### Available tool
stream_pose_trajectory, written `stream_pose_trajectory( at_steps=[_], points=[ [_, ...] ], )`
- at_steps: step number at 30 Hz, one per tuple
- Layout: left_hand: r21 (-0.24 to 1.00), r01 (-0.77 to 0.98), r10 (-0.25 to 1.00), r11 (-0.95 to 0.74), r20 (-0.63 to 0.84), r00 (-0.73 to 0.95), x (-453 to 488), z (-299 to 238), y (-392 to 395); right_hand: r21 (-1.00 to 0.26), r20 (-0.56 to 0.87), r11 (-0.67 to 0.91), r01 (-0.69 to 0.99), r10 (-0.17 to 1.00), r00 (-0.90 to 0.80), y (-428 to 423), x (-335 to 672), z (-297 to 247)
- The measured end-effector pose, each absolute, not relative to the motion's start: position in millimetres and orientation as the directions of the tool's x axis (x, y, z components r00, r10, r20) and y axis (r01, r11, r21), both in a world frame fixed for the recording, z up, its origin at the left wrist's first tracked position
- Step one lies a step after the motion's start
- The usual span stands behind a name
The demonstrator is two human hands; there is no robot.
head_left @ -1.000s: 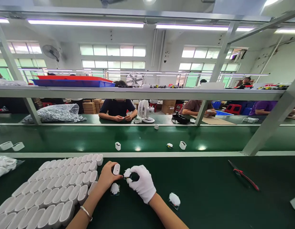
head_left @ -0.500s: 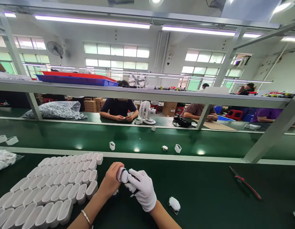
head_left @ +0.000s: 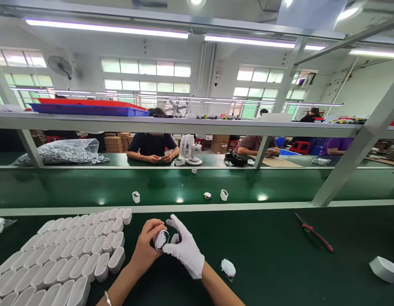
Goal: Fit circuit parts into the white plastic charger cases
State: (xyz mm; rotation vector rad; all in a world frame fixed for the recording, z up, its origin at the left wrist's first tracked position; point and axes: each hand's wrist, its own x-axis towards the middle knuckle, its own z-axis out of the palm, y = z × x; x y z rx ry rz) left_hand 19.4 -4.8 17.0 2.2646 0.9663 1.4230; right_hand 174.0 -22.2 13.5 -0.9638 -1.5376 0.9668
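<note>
Our left hand (head_left: pixel 147 250) is bare, and its grip is closed around a small white case (head_left: pixel 160 239). The case is held up off the worktop (head_left: pixel 279 267), right between our two hands. A dark opening shows on its end. Our right hand (head_left: pixel 185 253) wears a white glove. Its thumb and fingers touch the case from the right side, and one finger sticks up. We cannot tell if this grip is pinching the case or just resting on it.

Left of the left grip, many white shells (head_left: pixel 72 255) lie in neat rows, side by side and touching. The nearest row is just beside our left wrist. Right of the right grip, near our arm, a small white piece (head_left: pixel 228 267) lies on the worktop. Farther right, well apart from the grip, lie red cutters (head_left: pixel 313 233).

Beyond both grips runs a green belt (head_left: pixel 72 187). Two little boxes (head_left: pixel 136 196) stand on it, well apart from each other. Across the belt a person (head_left: pixel 154 144) sits with both hands together, beside a small white fan (head_left: pixel 188 148). A clear bag (head_left: pixel 66 151) of white parts lies far off to the left of the grips.
</note>
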Motion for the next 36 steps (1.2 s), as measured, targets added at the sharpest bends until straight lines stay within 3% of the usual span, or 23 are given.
stream_pose_trajectory(
  at_steps=[3, 9, 12, 15, 17, 19, 21, 22, 23, 29, 32, 36],
  points=[
    [0.677, 0.329, 0.752, -0.658, 0.573, 0.326, 23.7, 22.2, -12.6, -0.984, 0.145, 0.095, -0.150, 0.919, -0.366, -22.6, 176.5, 22.2],
    [0.972, -0.003, 0.925, -0.235, 0.225, 0.307, 29.1, 19.9, -12.4, -0.936, 0.163, 0.105, -0.335, 0.976, -0.148, -18.0, 171.8, 23.9],
    [0.992, -0.088, 0.948, -0.086, 0.109, 0.300, 28.5, 15.1, -4.5, -0.954, 0.138, 0.096, -0.284, 0.982, -0.130, -16.8, 172.0, 21.6],
    [0.993, -0.097, 0.948, -0.063, 0.090, 0.307, 26.1, 12.0, 1.0, -0.992, 0.097, 0.085, -0.098, 0.988, -0.123, -16.9, 178.1, 21.2],
    [0.988, -0.089, 0.944, -0.123, 0.145, 0.298, 23.7, 10.1, 2.1, -0.988, 0.154, 0.154, 0.001, 0.987, -0.050, -16.7, 183.7, 21.5],
    [0.897, 0.046, 0.875, -0.440, 0.417, 0.246, 20.8, 7.3, 1.6, -0.974, 0.220, 0.220, 0.053, 0.976, -0.003, -16.0, 188.4, 21.2],
    [0.600, 0.240, 0.645, -0.763, 0.726, 0.239, 17.6, 3.3, 0.1, -0.972, 0.231, 0.233, 0.039, 0.972, -0.041, -15.3, 190.6, 19.9],
    [0.441, 0.304, 0.518, -0.845, 0.816, 0.258, 16.1, 1.2, -0.9, -0.973, 0.227, 0.228, 0.014, 0.972, -0.068, -15.2, 190.8, 19.0],
    [0.338, 0.330, 0.432, -0.881, 0.860, 0.273, 14.7, -0.8, -2.0, -0.974, 0.228, 0.227, -0.018, 0.970, -0.084, -15.3, 190.3, 18.0],
    [0.049, 0.363, 0.176, -0.930, 0.928, 0.327, 8.6, -3.8, -8.2, -0.953, 0.283, 0.276, -0.125, 0.958, -0.038, -17.8, 185.3, 16.0],
    [-0.004, 0.381, 0.147, -0.924, 0.919, 0.366, 6.6, -2.8, -10.5, -0.937, 0.329, 0.320, -0.141, 0.943, -0.046, -19.0, 185.1, 18.2],
    [0.244, 0.334, 0.335, -0.911, 0.908, 0.250, 10.5, -0.2, -11.6, -0.925, 0.380, 0.378, -0.040, 0.923, -0.060, -22.0, 186.6, 21.2]
  ],
)
